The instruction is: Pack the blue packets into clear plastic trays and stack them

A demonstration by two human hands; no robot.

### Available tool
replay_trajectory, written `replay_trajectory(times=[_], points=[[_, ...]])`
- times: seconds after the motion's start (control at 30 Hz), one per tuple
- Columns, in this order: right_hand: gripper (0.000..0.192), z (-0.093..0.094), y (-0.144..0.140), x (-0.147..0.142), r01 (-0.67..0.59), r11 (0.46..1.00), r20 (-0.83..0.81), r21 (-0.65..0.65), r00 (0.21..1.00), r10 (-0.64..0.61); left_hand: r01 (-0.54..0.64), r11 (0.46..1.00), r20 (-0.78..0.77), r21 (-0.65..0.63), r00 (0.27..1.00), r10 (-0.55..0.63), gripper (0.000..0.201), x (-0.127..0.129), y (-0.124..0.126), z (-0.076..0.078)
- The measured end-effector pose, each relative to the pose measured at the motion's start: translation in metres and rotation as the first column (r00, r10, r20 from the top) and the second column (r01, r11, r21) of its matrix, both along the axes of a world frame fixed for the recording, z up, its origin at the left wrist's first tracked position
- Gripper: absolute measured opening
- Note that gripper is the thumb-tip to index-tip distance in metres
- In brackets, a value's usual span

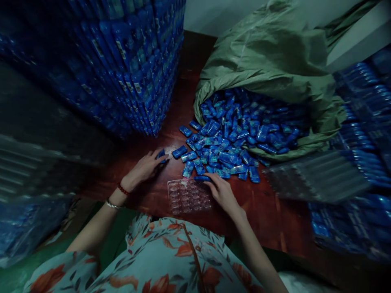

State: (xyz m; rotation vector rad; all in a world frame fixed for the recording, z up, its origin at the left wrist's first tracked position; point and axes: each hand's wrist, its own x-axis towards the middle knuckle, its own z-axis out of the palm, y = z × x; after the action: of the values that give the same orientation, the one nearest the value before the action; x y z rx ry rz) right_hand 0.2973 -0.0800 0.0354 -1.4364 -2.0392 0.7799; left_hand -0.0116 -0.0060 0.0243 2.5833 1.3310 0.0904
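Note:
My left hand (pixel 147 166) is closed on a small blue packet (pixel 161 154) at the left of the loose pile. Between the fingers and thumb of my right hand (pixel 222 191) is another small blue packet (pixel 201 178), held over the upper right corner of a clear plastic tray (pixel 189 197). Rows of moulded hollows cover the tray, which lies on the red-brown table (pixel 256 215) in front of my body. Several loose blue packets (pixel 215 156) are heaped just beyond both hands; their print is too small to read.
A large green sack (pixel 262 53) lies open at the back, spilling blue packets. Tall stacks of blue packs (pixel 131 69) rise at the left. Stacked clear trays (pixel 317 177) stand at the right, beside more blue packs (pixel 360 134).

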Motion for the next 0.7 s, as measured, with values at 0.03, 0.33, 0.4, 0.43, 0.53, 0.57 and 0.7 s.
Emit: replay_trajectory(times=[0.03,0.33,0.4,0.43,0.53,0.57,0.7], points=[[0.026,-0.001,0.0,-0.003,-0.036,0.999,0.011,0.008,0.999,0.036,0.04,0.999,-0.046,0.01,0.998,-0.04,0.061,0.001,0.0,0.002],[0.045,0.013,0.001,-0.036,-0.213,0.977,0.6,-0.029,0.778,0.188,0.102,0.986,-0.18,-0.129,0.976,-0.125,0.038,-0.008,0.028,0.015],[0.041,0.017,0.0,-0.044,-0.232,0.972,0.663,-0.029,0.724,0.192,0.057,0.989,-0.054,-0.139,0.996,-0.065,0.027,-0.01,0.027,0.019],[0.039,0.019,0.0,-0.048,-0.233,0.972,0.687,-0.03,0.702,0.189,0.03,0.99,0.063,-0.138,0.998,-0.021,0.02,-0.009,0.023,0.02],[0.037,0.021,0.001,-0.053,-0.216,0.976,0.719,-0.034,0.673,0.174,-0.086,0.979,0.5,-0.186,0.849,0.17,0.012,0.005,-0.003,0.017],[0.037,0.021,0.002,-0.053,-0.209,0.977,0.718,-0.041,0.674,0.174,-0.135,0.963,0.608,-0.233,0.753,0.253,0.014,0.012,-0.015,0.014],[0.037,0.016,0.0,-0.052,-0.204,0.979,0.698,-0.016,0.698,0.157,-0.244,0.913,0.777,-0.326,0.481,0.406,0.015,0.041,-0.057,-0.004]])
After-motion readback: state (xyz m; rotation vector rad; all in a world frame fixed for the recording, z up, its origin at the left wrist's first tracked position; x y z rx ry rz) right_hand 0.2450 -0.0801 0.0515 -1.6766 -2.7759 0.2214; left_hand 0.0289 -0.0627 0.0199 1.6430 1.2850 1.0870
